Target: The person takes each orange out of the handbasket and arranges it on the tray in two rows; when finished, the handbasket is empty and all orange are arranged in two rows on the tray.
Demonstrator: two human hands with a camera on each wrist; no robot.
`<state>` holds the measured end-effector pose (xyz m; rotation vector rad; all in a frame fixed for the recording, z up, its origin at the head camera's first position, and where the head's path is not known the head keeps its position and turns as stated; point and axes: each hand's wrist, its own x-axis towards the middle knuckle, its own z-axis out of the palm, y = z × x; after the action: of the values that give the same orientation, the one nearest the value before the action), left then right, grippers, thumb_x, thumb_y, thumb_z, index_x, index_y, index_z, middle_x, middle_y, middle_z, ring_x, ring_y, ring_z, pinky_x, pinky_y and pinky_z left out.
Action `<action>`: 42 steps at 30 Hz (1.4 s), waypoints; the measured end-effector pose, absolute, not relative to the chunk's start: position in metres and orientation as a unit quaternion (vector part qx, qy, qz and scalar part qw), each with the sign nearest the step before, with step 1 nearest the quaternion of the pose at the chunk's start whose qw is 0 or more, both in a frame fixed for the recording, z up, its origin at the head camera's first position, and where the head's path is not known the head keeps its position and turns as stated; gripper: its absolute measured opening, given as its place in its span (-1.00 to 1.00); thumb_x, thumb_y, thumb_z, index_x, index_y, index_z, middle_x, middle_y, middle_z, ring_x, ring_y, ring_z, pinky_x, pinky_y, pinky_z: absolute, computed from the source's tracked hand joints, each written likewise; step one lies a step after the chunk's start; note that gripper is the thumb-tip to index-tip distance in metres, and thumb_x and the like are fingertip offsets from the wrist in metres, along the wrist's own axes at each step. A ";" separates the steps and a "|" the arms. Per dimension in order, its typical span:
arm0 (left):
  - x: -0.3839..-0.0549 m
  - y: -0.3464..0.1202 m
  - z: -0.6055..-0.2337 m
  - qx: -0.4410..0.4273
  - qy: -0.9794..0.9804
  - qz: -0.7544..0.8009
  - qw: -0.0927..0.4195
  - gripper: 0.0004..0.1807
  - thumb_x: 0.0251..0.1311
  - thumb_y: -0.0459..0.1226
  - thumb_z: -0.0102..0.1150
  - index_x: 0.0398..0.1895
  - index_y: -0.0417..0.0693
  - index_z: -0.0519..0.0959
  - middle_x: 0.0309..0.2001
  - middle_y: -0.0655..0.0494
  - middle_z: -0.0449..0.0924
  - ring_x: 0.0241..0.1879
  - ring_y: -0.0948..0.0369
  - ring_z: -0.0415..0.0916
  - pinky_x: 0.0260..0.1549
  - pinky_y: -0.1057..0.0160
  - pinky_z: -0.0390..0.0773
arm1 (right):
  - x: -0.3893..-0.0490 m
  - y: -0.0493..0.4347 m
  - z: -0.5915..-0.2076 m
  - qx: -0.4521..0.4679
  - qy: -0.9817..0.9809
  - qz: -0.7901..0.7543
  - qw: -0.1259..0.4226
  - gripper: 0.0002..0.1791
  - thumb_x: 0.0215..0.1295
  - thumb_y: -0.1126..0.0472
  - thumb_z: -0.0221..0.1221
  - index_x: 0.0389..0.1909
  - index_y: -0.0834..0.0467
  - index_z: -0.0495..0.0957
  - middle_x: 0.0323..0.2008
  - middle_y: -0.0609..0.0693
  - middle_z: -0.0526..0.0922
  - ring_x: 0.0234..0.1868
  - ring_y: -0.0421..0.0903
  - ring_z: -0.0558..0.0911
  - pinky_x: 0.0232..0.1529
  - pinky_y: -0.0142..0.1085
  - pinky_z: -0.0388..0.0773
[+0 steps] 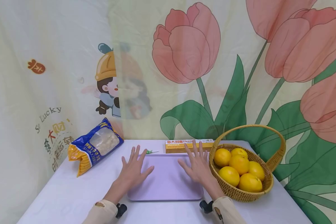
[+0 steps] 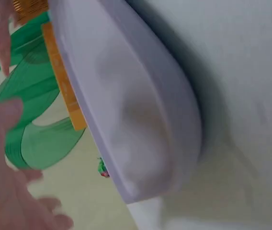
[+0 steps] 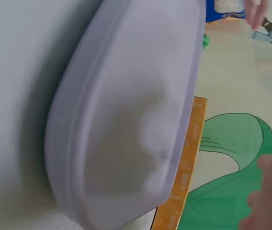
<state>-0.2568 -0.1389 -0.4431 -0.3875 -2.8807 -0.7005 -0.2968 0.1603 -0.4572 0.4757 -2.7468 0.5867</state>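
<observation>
Both hands are spread over a shallow lilac tray lying on the white table. My left hand has its fingers apart above the tray's left side and holds nothing. Over the right side hovers my right hand, fingers likewise spread and holding nothing. In both wrist views the hands are raised off the tray, and their shadows fall on its floor. Behind the tray stands a yellow and white pasta box. A small green-wrapped lollipop with a white stick lies at the tray's far left edge.
To the right, close by the right hand, is a wicker basket with a tall handle, filled with several yellow-orange citrus fruits. A blue and yellow pasta bag leans at the back left. A printed curtain hangs behind the table.
</observation>
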 end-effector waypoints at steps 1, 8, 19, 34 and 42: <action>-0.255 -0.143 -0.445 -0.142 -0.954 -0.258 0.062 -0.06 0.49 0.13 0.21 0.72 -0.17 0.15 0.74 -0.29 -0.17 0.72 -0.28 -0.32 0.48 -0.66 -0.18 | -0.295 0.159 -0.456 0.171 -0.948 0.228 0.143 -0.11 0.59 -0.32 0.07 0.74 0.04 0.12 0.76 0.23 -0.27 0.73 0.38 -0.26 0.53 0.58 -0.07; -0.236 -0.171 -0.462 -0.184 -0.926 -0.330 -0.004 0.05 0.49 0.18 0.21 0.78 -0.10 -0.05 0.77 -0.14 -0.31 0.72 -0.24 -0.44 0.57 -0.50 -0.20 | -0.268 0.159 -0.440 0.208 -0.907 0.325 0.167 -0.16 0.59 -0.17 0.20 0.74 -0.02 0.13 0.76 0.14 -0.05 0.68 0.32 0.17 0.52 0.46 0.22; -0.221 -0.178 -0.467 -0.165 -0.943 -0.284 -0.057 0.16 0.28 0.21 0.43 0.70 -0.26 0.14 0.72 -0.36 -0.12 0.68 -0.39 -0.22 0.48 -0.65 -0.24 | -0.223 0.180 -0.417 0.233 -0.903 0.305 0.192 -0.23 0.62 -0.08 0.19 0.74 -0.18 0.15 0.78 -0.03 -0.12 0.67 0.30 0.16 0.37 0.61 0.27; -0.213 -0.194 -0.480 -0.098 -0.940 -0.305 -0.120 0.36 0.07 0.22 0.59 0.74 -0.25 0.03 0.72 -0.30 -0.03 0.69 -0.36 -0.17 0.54 -0.56 -0.28 | -0.193 0.224 -0.399 0.207 -0.916 0.269 0.213 -0.16 0.52 0.00 0.35 0.70 -0.18 0.20 0.62 0.04 0.35 0.53 0.20 0.43 0.33 0.42 0.50; -0.221 -0.194 -0.474 -0.124 -0.936 -0.313 -0.101 0.34 0.10 0.18 0.60 0.73 -0.29 0.04 0.72 -0.30 -0.05 0.68 -0.36 -0.17 0.54 -0.56 -0.29 | -0.209 0.282 -0.394 0.145 -0.905 0.278 0.287 -0.17 0.27 0.19 0.55 0.51 0.25 0.41 0.34 0.29 0.59 0.22 0.33 0.61 0.12 0.47 0.58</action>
<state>-0.2212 -0.1936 -0.4745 -0.4153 -3.1462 -1.0523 -0.2092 0.2822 -0.3945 0.3883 -2.4190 0.7428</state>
